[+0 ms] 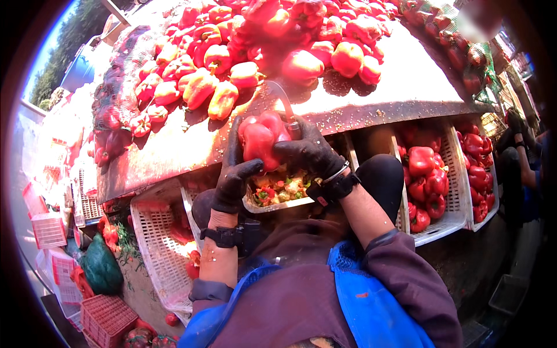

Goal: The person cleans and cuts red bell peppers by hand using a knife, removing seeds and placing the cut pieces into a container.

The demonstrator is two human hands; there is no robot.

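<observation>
A red bell pepper (261,139) is held between my two hands, just past the table's near edge. My left hand (233,169), in a dark glove, cups its left side. My right hand (307,145), also gloved, rests against its right side and grips a tool with a metal collar and a thin curved blade (280,98) that points up and away over the table. Below the pepper, in my lap, a pale container (278,208) holds pepper cores and seeds. A large heap of red bell peppers (217,58) lies across the table (417,78).
White plastic crates with red peppers (422,182) stand under the table at the right. Another white crate (163,248) with a few pepper pieces is at the left. Net sacks (124,78) flank the heap. Red crates (106,315) sit lower left. A co-worker's arm (524,161) shows far right.
</observation>
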